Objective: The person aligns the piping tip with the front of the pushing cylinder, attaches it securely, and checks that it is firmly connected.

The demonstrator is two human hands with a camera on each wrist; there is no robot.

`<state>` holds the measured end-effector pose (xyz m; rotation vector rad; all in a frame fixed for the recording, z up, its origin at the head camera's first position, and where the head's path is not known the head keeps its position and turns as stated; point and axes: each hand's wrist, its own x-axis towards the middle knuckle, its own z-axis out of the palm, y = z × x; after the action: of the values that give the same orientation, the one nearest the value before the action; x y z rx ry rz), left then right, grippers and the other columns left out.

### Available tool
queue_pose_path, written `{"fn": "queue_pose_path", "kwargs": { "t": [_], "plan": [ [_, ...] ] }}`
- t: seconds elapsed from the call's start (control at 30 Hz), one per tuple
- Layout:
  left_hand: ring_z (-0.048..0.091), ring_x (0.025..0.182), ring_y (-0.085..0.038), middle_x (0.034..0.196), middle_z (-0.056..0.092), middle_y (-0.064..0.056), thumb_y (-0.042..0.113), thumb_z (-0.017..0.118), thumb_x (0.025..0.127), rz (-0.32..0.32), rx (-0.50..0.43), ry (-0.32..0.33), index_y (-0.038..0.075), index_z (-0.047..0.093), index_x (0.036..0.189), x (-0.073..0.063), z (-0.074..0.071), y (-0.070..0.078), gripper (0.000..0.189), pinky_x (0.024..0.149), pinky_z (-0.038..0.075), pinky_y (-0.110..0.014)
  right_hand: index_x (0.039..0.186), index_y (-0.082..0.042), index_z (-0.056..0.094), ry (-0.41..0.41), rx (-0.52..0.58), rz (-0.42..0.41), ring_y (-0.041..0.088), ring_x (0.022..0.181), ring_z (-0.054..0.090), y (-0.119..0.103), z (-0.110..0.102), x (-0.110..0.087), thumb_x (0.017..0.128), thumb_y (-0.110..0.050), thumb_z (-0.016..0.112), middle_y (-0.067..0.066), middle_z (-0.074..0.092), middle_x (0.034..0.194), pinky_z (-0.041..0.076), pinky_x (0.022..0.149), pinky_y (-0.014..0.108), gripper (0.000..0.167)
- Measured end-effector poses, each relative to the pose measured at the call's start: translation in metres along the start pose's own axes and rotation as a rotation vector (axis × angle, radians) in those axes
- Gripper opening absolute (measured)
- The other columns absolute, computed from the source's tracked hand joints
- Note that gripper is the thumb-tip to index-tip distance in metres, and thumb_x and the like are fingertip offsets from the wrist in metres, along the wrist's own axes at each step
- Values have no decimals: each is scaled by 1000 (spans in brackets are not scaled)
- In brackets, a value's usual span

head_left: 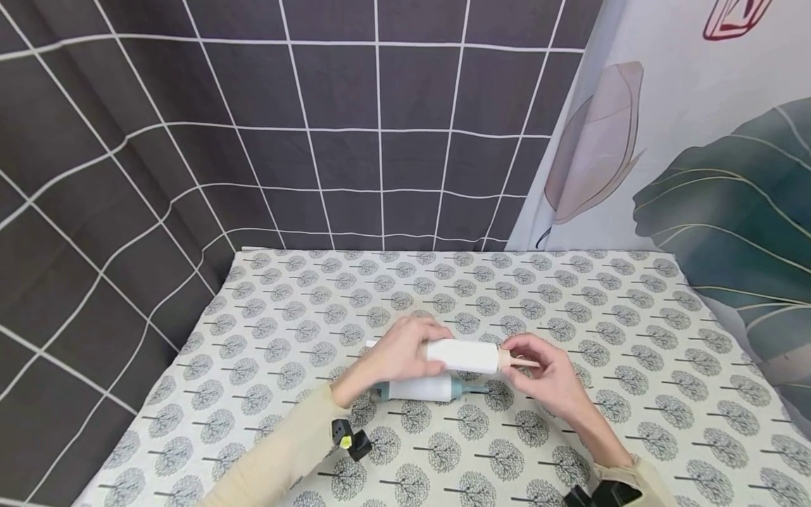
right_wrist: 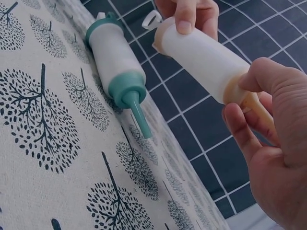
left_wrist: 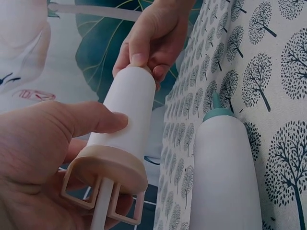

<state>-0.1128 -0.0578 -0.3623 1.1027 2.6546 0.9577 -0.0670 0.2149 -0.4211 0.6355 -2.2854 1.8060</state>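
A white syringe-like tube with beige ends (head_left: pixel 467 355) is held level above the table between both hands. My left hand (head_left: pixel 405 351) grips its plunger end, the thumb pressed along the barrel. In the left wrist view, the beige collar (left_wrist: pixel 112 163) has square loops and a white rod runs out of it. My right hand (head_left: pixel 548 377) pinches the beige nozzle cap (right_wrist: pixel 234 88) at the other end, its long spout lying among the fingers. Just below lies a second white tube with teal ends (head_left: pixel 421 388), touched by neither hand.
A cloth printed with trees (head_left: pixel 443 451) covers the table. Dark grid-patterned fabric (head_left: pixel 336 84) hangs behind and to the left. On the right hangs a pale curtain with large leaves (head_left: pixel 741 204).
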Motion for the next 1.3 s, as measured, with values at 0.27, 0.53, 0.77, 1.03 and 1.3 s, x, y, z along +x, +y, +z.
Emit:
{"fn": "queue_pose_path", "kwargs": {
  "t": [0.27, 0.53, 0.77, 1.03, 1.3],
  "plan": [
    [62, 100, -19, 114, 69, -6, 5, 82, 77, 17, -11, 14, 3, 71, 116, -1, 1, 1, 41, 90, 49, -41, 108, 7, 63, 33, -17, 41, 14, 90, 66, 0, 2, 0, 80, 14, 70, 8, 68, 104, 58, 76, 28, 30],
    [62, 100, -20, 115, 69, -7, 4, 81, 77, 21, -17, 17, 4, 71, 117, -3, 1, 2, 41, 89, 49, -40, 108, 10, 63, 36, 3, 56, 18, 88, 67, -1, 3, -1, 83, 11, 70, 7, 69, 101, 58, 76, 28, 26],
    [62, 100, -20, 114, 69, -7, 5, 82, 77, 28, -9, 22, 4, 71, 116, -2, 2, 1, 41, 89, 48, -39, 107, 11, 63, 24, 6, 60, 17, 74, 67, -2, 2, -2, 85, 12, 68, 6, 70, 94, 59, 64, 28, 23],
    [62, 100, -20, 114, 69, -7, 4, 81, 77, 23, -11, 26, 3, 71, 116, -3, 3, 2, 40, 89, 50, -40, 108, 14, 62, 22, 20, 106, 26, 66, 67, -5, 3, -3, 91, 7, 64, 11, 70, 87, 58, 61, 28, 19],
    [62, 101, -19, 115, 69, -5, 5, 82, 77, 18, -6, 28, 4, 71, 117, -3, 3, 3, 41, 92, 47, -41, 107, 16, 62, 9, 49, 126, 26, 61, 65, -7, 3, -2, 94, 6, 61, 18, 68, 81, 57, 55, 29, 17]
  ]
}}
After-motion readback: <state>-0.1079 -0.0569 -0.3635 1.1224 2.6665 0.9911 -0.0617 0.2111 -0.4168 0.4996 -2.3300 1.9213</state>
